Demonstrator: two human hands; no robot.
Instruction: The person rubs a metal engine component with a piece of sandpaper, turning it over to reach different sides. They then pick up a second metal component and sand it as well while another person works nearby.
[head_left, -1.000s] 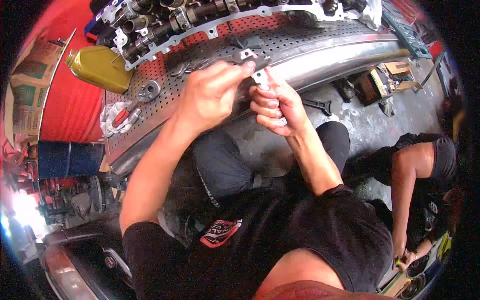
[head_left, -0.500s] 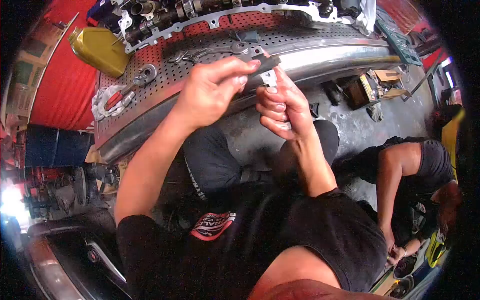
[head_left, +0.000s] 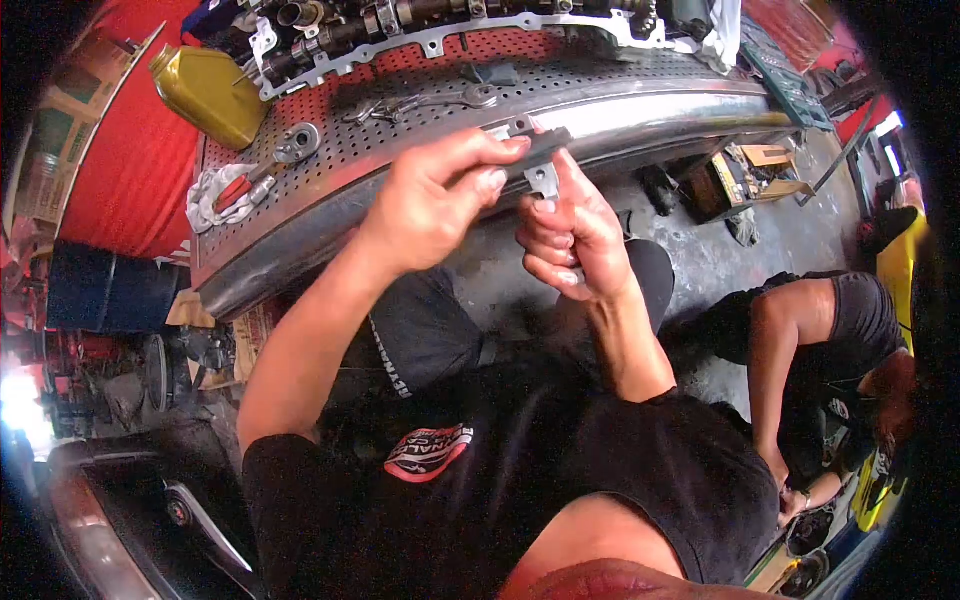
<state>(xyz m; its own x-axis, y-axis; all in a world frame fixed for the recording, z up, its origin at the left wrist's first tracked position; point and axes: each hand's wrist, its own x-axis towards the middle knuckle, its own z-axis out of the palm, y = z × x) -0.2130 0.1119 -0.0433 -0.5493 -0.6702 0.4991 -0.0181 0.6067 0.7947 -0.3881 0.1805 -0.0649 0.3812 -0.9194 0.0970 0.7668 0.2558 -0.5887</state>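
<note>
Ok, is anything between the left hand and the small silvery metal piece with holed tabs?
Yes: a dark grey, strip-like piece, apparently pinched in the left hand, lies across the middle of the metal piece, between its holed tabs. Nothing else visible stands in the way.

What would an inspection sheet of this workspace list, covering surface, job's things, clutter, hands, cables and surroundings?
Surface: perforated metal bench with a rounded edge.
Job's things: dark part with pale, holed tabs, held up near the bench's edge.
Clutter: engine head, wrench, ratchet and rag on the bench; jug at its left end.
Hands: left hand and right hand both bare, fingers on the part.
Cables: nothing seen.
Surroundings: another person at right; box beyond the bench's edge; bright glare at far left.
</note>
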